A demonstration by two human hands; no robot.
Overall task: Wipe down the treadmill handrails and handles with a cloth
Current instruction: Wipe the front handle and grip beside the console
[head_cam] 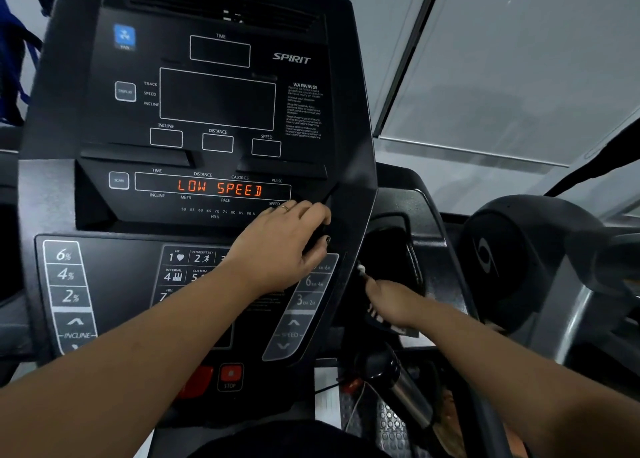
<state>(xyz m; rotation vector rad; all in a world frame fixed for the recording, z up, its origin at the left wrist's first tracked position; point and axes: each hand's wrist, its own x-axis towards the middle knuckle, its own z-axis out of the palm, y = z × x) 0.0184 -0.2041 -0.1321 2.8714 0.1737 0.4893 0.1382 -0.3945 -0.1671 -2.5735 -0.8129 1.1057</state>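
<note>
Looking down at a treadmill console (pixel 104 284), its display glowing "LOW SPEED". Across the buttons the left hand (pixel 277 246) is reaching, fingers and thumb curling around the console's right edge. Just past that edge the right hand (pixel 391 301) is pressing into a narrow dark pocket, lying on what seems a dark cloth (pixel 375 313) with white marks; its fingers are hidden, so its grip cannot be told. Below, a chrome-and-black handle (pixel 408 391) is sitting untouched. Farther right, another machine's round housing (pixel 512 260) is crowding close.
</note>
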